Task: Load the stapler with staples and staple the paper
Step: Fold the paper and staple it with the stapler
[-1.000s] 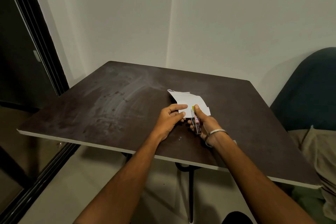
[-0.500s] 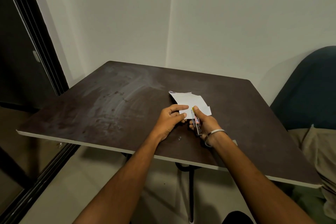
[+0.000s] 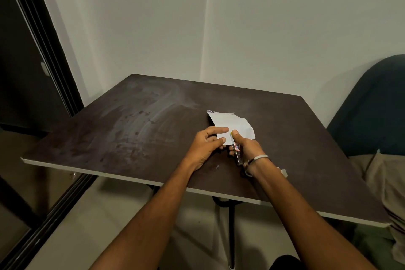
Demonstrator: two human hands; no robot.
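Note:
A small stack of torn white paper (image 3: 232, 123) lies on the dark table (image 3: 131, 129), right of centre. My right hand (image 3: 246, 146) grips a slim stapler (image 3: 236, 149) with a yellow tip and a red label, its nose on the paper's near edge. The thumb presses on the stapler's front. My left hand (image 3: 206, 144) pinches the near left corner of the paper between thumb and fingers. A tiny loose staple piece (image 3: 217, 167) rests on the table just below my left hand.
A small whitish box (image 3: 283, 172) peeks out behind my right wrist near the table's front edge. A dark blue chair (image 3: 372, 105) with beige cloth (image 3: 385, 182) stands at the right. A black door frame (image 3: 43, 50) runs along the left.
Both hands stay where they were; the paper and stapler have barely shifted.

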